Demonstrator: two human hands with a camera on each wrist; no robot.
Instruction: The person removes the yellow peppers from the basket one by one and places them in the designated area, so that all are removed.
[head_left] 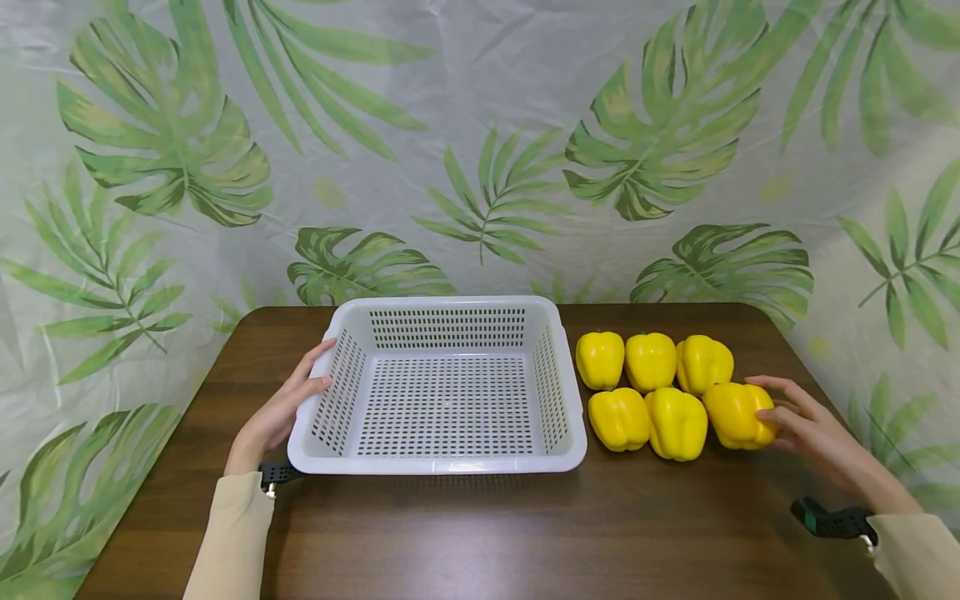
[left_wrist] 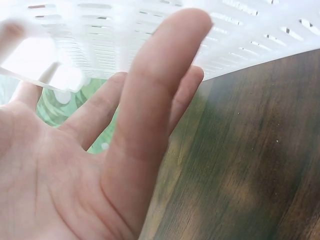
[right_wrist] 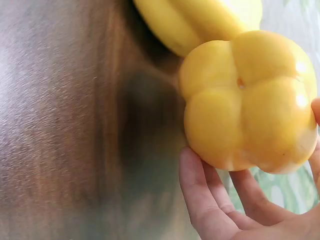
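Observation:
A white perforated basket (head_left: 442,465) stands on the table with nothing in it. My left hand (head_left: 281,408) holds its left rim, thumb and index finger over the edge. In the left wrist view, other fingers (left_wrist: 150,100) of this hand lie along the outside of the slotted basket wall (left_wrist: 240,30). My right hand (head_left: 813,429) grips a yellow bell pepper (head_left: 738,415), the rightmost of the front row. The right wrist view shows that bell pepper's four-lobed end (right_wrist: 245,105) with fingers (right_wrist: 205,200) around its side.
More yellow bell peppers (head_left: 651,362) sit close together in two rows, right of the basket. A dark brown wooden table (head_left: 480,533) carries everything. Behind it hangs a leaf-patterned cloth (head_left: 495,100).

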